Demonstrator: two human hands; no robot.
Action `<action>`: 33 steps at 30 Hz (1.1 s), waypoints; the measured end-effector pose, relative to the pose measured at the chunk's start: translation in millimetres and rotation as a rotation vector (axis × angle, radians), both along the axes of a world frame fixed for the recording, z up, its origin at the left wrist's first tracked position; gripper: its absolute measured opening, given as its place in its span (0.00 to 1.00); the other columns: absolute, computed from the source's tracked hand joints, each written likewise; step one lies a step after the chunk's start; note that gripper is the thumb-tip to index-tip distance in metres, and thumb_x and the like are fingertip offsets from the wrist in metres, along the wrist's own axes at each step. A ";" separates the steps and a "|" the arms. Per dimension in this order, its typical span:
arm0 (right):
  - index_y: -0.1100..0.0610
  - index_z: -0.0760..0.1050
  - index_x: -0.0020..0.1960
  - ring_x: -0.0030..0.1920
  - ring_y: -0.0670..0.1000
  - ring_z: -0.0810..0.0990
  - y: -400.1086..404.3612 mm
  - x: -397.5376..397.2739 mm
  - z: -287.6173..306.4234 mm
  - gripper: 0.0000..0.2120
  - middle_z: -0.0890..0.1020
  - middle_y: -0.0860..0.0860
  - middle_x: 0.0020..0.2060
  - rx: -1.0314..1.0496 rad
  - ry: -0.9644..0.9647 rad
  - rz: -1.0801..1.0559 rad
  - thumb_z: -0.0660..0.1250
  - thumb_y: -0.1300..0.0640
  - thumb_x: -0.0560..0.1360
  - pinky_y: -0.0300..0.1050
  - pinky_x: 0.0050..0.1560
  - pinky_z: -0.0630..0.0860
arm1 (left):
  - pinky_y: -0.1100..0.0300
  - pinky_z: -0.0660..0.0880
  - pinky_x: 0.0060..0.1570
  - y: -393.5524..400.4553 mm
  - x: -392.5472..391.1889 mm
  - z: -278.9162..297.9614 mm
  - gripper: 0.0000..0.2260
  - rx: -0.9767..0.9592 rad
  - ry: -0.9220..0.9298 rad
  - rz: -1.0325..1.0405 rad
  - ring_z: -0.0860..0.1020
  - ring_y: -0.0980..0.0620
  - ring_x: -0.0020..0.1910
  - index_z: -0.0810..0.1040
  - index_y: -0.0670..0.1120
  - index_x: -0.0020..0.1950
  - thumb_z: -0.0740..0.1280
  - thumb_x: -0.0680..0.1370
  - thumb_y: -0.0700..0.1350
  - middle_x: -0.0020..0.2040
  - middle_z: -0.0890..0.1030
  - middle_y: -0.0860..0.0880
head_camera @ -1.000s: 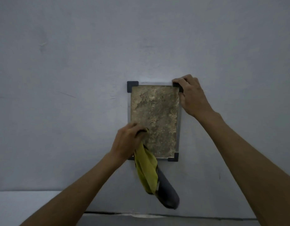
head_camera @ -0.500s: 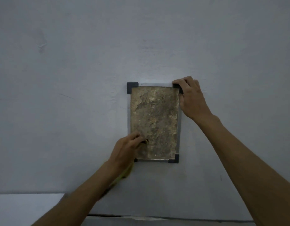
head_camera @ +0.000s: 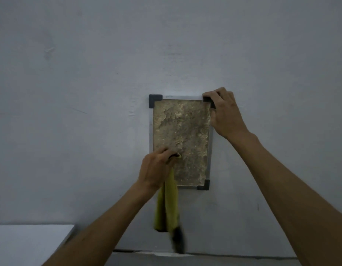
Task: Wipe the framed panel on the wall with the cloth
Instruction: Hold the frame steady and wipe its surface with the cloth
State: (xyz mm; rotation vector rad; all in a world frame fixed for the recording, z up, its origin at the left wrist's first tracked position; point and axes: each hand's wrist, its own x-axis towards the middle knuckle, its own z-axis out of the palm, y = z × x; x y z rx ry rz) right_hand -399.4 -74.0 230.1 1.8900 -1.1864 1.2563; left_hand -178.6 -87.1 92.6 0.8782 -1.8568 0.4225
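A framed panel [head_camera: 182, 131] with a mottled brown face, a silver rim and black corner caps hangs on the grey wall. My left hand [head_camera: 156, 168] grips a yellow-green cloth [head_camera: 169, 204] with a dark end and holds it against the panel's lower left part; the cloth hangs straight down below the frame. My right hand [head_camera: 225, 114] holds the frame's top right corner, fingers curled over the black cap. The lower left corner cap is hidden behind my left hand.
The grey wall [head_camera: 89, 93] fills the view. A white surface [head_camera: 29, 244] lies at the lower left. A dark gap [head_camera: 224, 256] runs along the wall's foot.
The cloth swung from hanging right, to behind my left forearm, to hanging straight down now. My left hand stayed on the panel's lower left. My right hand kept its hold.
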 end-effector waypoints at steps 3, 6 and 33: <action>0.61 0.74 0.65 0.60 0.57 0.70 0.1 0.8 -1.1 0.18 0.74 0.58 0.59 -0.007 -0.008 0.006 0.59 0.71 0.78 0.45 0.58 0.72 | 0.52 0.81 0.39 4.7 -10.6 -11.3 0.06 0.031 0.092 -0.023 0.82 0.47 0.40 0.86 0.45 0.52 0.74 0.77 0.43 0.47 0.83 0.47; 0.61 0.74 0.65 0.60 0.57 0.70 0.4 0.0 -1.5 0.18 0.74 0.58 0.59 -0.012 -0.010 0.012 0.59 0.71 0.78 0.46 0.58 0.72 | 0.52 0.80 0.34 9.2 -9.3 -13.9 0.05 0.014 -0.105 -0.040 0.82 0.46 0.37 0.86 0.44 0.50 0.73 0.77 0.44 0.46 0.83 0.47; 0.61 0.74 0.65 0.61 0.58 0.70 -3.4 0.5 -4.9 0.18 0.74 0.58 0.60 -0.032 -0.045 0.028 0.59 0.71 0.78 0.42 0.57 0.68 | 0.55 0.77 0.37 18.8 28.4 -48.0 0.03 0.154 0.182 0.120 0.78 0.50 0.37 0.82 0.42 0.50 0.71 0.79 0.41 0.44 0.80 0.48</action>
